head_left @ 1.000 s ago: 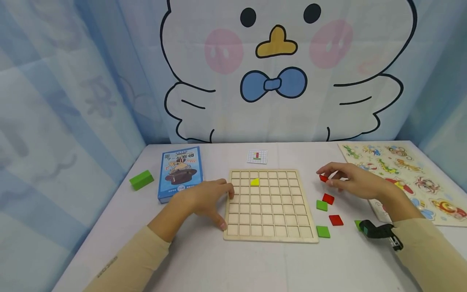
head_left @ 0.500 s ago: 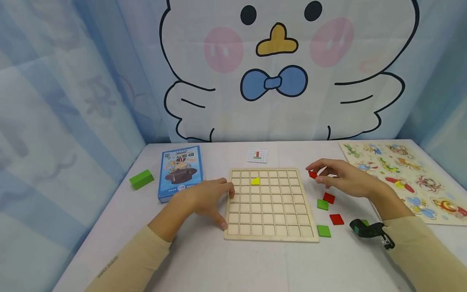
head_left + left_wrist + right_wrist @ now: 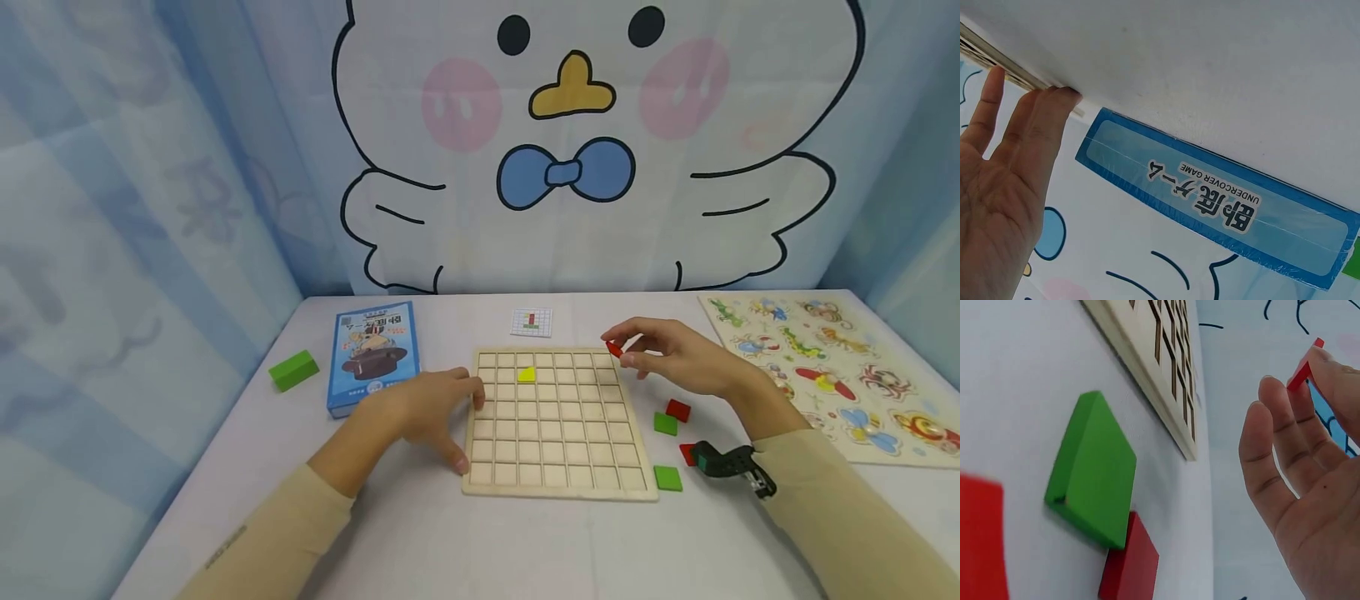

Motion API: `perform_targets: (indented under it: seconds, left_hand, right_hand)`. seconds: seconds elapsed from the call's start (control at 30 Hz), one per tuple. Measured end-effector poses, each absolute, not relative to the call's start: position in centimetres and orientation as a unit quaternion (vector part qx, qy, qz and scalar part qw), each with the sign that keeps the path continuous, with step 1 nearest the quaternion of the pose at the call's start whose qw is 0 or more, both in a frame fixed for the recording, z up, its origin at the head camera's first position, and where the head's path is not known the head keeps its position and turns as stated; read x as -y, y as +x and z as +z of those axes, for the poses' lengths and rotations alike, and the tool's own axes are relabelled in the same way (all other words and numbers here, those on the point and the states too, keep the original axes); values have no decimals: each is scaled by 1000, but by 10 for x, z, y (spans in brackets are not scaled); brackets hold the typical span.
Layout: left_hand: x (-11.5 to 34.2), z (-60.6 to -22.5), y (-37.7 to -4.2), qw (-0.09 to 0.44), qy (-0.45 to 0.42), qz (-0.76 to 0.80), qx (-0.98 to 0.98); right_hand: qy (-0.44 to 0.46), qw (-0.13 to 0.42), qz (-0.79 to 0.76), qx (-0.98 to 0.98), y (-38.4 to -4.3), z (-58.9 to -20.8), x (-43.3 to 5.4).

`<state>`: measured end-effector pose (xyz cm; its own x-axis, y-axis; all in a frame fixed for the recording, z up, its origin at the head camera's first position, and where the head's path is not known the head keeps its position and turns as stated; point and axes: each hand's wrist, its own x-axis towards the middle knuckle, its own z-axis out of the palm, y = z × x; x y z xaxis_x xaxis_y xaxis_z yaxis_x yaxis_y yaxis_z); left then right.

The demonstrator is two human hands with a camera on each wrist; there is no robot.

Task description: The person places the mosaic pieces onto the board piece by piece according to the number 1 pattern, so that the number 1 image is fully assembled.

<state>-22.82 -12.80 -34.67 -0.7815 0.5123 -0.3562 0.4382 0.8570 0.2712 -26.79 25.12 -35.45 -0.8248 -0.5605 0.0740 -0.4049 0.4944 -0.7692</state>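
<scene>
A pale wooden grid board [image 3: 558, 492] lies mid-table, with a yellow piece [image 3: 527, 375] in its second row near the top left. My left hand [image 3: 423, 408] touches the board's left edge, thumb low and fingers higher up. In the left wrist view its fingers [image 3: 1041, 125] reach the edge fairly straight. Above the board's top right corner, my right hand [image 3: 682, 357] pinches a small red tile [image 3: 613, 348] between thumb and fingertips. The right wrist view shows this red tile [image 3: 1302, 370] raised and tilted, its other fingers spread loosely.
Right of the board lie a red tile [image 3: 678, 410], touching a green tile [image 3: 665, 424], another green tile [image 3: 668, 478] and a red one [image 3: 687, 454] partly hidden by the wrist camera. A grid card [image 3: 531, 322], blue box [image 3: 372, 350], green block [image 3: 293, 370] and animal picture board [image 3: 825, 358] surround them.
My right hand has carried the red tile leftward and slightly up, from beside the loose tiles to the board's top right corner. My left hand stays at the board's edge.
</scene>
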Motion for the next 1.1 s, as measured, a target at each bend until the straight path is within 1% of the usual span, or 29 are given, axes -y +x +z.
perform_targets:
  seconds: [0.23, 0.63, 0.83, 1.1]
  left_hand:
    - [125, -348, -227, 214, 262, 86, -937]
    - [128, -347, -227, 206, 259, 82, -940]
    - [127, -346, -228, 203, 269, 86, -938]
    - [130, -347, -226, 209, 255, 82, -940]
  right_hand:
    - [-286, 82, -452, -841, -270, -357, -243]
    - [-299, 86, -477, -822, -282, -352, -219]
    - [-289, 96, -480, -823, -286, -356, -213]
    - [-296, 121, -471, -822, -293, -361, -199]
